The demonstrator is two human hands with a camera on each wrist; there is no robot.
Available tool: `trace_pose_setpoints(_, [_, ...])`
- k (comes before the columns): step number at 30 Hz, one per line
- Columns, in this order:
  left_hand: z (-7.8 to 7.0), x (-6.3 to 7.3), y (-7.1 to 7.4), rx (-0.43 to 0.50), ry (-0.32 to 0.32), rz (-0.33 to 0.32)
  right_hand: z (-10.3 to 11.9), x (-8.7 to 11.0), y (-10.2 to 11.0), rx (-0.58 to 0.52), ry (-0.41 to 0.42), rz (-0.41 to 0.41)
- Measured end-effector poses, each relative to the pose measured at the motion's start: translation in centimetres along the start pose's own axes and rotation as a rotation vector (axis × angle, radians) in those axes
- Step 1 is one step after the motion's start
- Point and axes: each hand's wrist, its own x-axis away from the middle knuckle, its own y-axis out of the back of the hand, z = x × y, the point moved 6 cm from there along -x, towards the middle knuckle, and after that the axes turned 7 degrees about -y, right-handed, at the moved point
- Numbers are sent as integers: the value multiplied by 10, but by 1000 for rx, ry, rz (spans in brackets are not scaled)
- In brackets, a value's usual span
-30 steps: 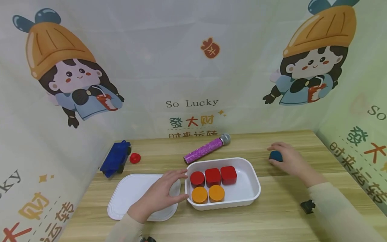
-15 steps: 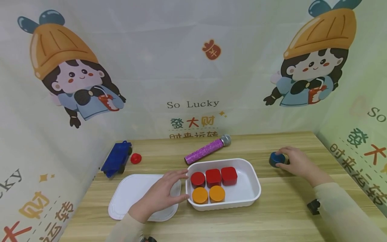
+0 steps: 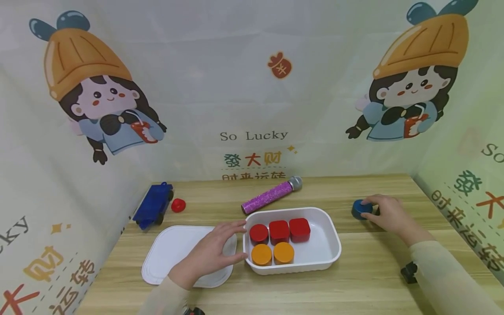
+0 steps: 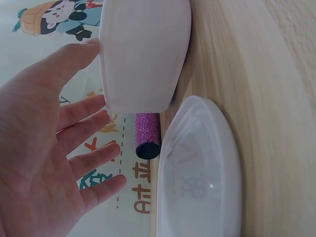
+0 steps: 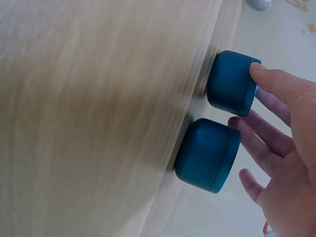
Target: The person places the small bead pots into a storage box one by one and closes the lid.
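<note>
My right hand (image 3: 391, 214) pinches a small round blue tin (image 3: 360, 211) at its lid, thumb on the near side, at the table's right. Beside it stands a second blue tin (image 5: 203, 155), mostly hidden behind the hand in the head view; fingertips reach close to its lid in the right wrist view. My left hand (image 3: 212, 249) has its fingers spread, with thumb and fingertips at the left rim of a white plastic box (image 3: 320, 249). Inside the box are three red tins (image 3: 279, 231) and two orange round tins (image 3: 283, 252).
A white lid (image 3: 169, 258) lies under my left hand. Behind the box is a glittery purple microphone (image 3: 271, 195). At the back left are a blue toy cart (image 3: 154, 204) and a small red object (image 3: 178, 205). Printed cloth (image 3: 197, 87) walls the table.
My right hand has shifted slightly right and down, and more of the blue tin's top shows. The left hand keeps its place at the box.
</note>
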Motion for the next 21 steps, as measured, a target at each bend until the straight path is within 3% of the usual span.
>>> trace_pose_setpoints(10, [-2, -1, 1, -10, -11, -4, 10, 4, 4, -6, 57, -45])
trace_pose_setpoints(21, [-3, 0, 2, -4, 1, -3, 51, 17, 20, -19, 217, -122])
